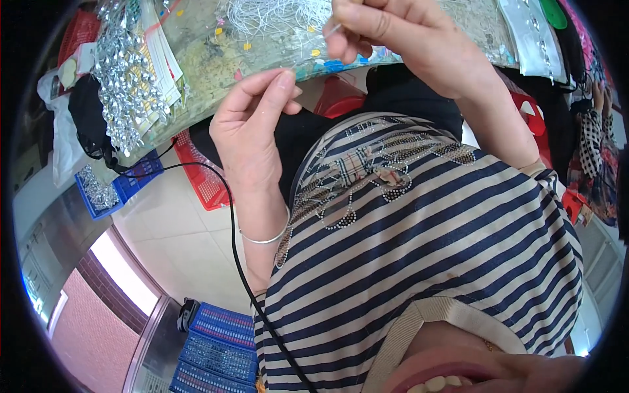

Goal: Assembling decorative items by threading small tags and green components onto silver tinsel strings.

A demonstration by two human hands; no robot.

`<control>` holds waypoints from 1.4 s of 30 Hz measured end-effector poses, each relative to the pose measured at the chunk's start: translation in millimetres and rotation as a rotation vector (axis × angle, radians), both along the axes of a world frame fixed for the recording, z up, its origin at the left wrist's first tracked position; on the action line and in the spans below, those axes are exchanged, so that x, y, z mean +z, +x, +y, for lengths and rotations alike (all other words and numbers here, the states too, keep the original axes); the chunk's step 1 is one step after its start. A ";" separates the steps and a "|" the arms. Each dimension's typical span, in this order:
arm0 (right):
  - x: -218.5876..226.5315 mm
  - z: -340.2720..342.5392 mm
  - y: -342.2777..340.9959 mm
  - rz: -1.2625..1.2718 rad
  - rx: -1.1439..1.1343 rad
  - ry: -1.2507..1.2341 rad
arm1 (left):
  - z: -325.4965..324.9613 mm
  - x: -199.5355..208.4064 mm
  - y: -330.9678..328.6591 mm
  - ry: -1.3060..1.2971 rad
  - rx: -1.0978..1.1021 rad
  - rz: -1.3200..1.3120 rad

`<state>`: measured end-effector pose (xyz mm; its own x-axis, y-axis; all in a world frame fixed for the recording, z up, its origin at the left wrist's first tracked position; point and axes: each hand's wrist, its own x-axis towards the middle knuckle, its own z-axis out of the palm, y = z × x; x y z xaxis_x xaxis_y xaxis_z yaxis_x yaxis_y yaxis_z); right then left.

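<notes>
Right hand (419, 33) pinches thin white strand (336, 29), left hand (252, 121) thumb-to-forefinger, contents unclear, white cord pile (278, 18) just beyond both, presumably for easy reach.

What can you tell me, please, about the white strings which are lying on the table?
The white strings form a loose, tangled heap of thin, curling strands that look like thread or cord. They lie on the stained worktable, beyond the left hand, and the picture's upper edge cuts the heap off. The right hand is beside its right side; whether it touches any strand is unclear.
</notes>
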<state>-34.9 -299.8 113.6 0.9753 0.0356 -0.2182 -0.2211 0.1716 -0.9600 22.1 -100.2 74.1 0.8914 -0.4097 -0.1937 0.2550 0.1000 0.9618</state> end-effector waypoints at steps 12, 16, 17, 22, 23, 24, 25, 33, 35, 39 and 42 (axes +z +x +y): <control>-32.5 14.4 30.0 -0.971 0.048 -0.946 | -3.4 -9.8 9.2 -0.134 -0.004 0.044; -51.3 19.6 39.6 -1.120 0.055 -1.117 | -3.4 -13.6 15.4 -0.262 -0.005 0.131; -58.1 20.0 41.8 -1.178 0.009 -1.128 | -3.3 -15.5 15.2 -0.260 -0.009 0.179; -58.8 21.2 40.9 -1.123 0.032 -1.080 | -2.6 -14.5 15.9 -0.246 -0.017 0.205; -60.3 21.0 38.5 -1.136 0.035 -1.113 | -2.4 -14.2 11.3 -0.210 0.002 0.189; -61.0 18.8 40.0 -1.154 0.034 -1.153 | -4.5 -13.1 12.1 -0.177 0.016 0.165; -62.7 16.0 41.6 -1.154 0.028 -1.162 | -7.4 -11.8 13.6 -0.181 0.007 0.162; -52.8 23.3 20.0 -0.372 -0.129 -0.481 | -12.3 -11.1 8.1 -0.034 -0.011 -0.133; -47.6 23.9 16.4 -0.288 -0.116 -0.389 | -13.4 -11.0 8.3 -0.037 -0.034 -0.163; -39.9 25.3 16.4 -0.133 -0.059 -0.360 | -7.8 -13.4 6.4 0.000 -0.075 -0.188; -41.9 27.5 17.5 -0.165 -0.053 -0.347 | -6.6 -11.1 1.9 -0.029 -0.088 -0.104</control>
<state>-17.4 -272.3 71.7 0.9968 -0.0646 -0.0479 -0.0579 -0.1628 -0.9850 24.0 -106.8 63.0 0.8664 -0.4913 -0.0889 0.1630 0.1100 0.9805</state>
